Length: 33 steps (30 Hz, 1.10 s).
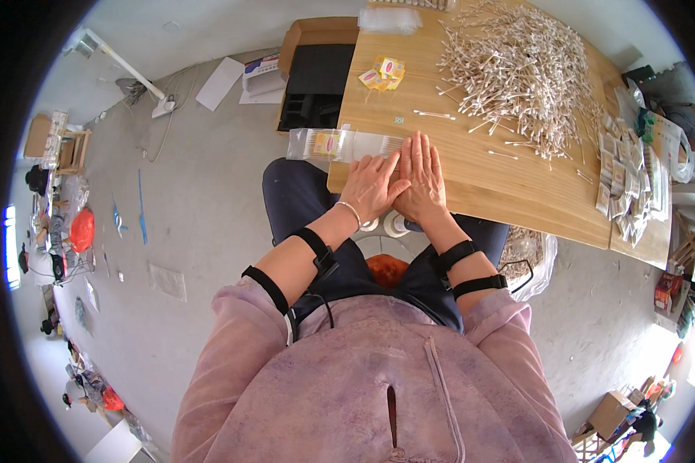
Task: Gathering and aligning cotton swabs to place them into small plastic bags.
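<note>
Flat hands (400, 185), clear swab packet (340, 144), wooden table (486, 181)

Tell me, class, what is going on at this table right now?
A seated person lays both hands flat at the near edge of a wooden table. The left hand and right hand lie side by side, pressing on a clear plastic packet of cotton swabs. A big loose pile of swabs lies farther back.
</note>
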{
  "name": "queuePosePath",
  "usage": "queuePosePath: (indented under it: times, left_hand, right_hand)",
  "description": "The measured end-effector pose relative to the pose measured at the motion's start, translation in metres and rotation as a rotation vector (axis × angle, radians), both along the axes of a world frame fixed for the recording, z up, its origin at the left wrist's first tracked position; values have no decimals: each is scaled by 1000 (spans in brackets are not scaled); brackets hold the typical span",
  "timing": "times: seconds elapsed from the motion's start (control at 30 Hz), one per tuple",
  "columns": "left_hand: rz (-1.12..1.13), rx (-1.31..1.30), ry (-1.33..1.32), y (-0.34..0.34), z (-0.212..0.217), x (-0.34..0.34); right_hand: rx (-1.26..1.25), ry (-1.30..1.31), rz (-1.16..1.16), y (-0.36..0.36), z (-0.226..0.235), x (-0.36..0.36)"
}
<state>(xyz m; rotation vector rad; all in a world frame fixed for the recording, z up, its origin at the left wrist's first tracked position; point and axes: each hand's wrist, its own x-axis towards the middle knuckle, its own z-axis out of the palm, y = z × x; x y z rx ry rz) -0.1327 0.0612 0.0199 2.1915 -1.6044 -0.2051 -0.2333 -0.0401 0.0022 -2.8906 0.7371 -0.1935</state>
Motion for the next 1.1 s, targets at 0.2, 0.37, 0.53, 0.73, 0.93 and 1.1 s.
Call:
queuePosePath:
  times: [0.2, 0.37, 0.53, 0.73, 0.93, 1.1]
  left_hand:
    - [12, -6, 26, 0, 1, 0]
    - [55, -12, 42, -4, 3, 0]
    - [56, 15, 50, -8, 4, 1]
    - [66, -23, 55, -8, 4, 1]
    - [90, 58, 73, -16, 11, 2]
    - [89, 39, 39, -15, 10, 2]
  right_hand:
    - [19, 29, -1, 1, 5, 0]
    - [23, 32, -4, 2, 3, 0]
    - [18, -16, -10, 1, 0, 0]
    - [15, 7, -4, 1, 3, 0]
    - [64, -57, 2, 2, 3, 0]
    - [53, -44, 0, 2, 4, 0]
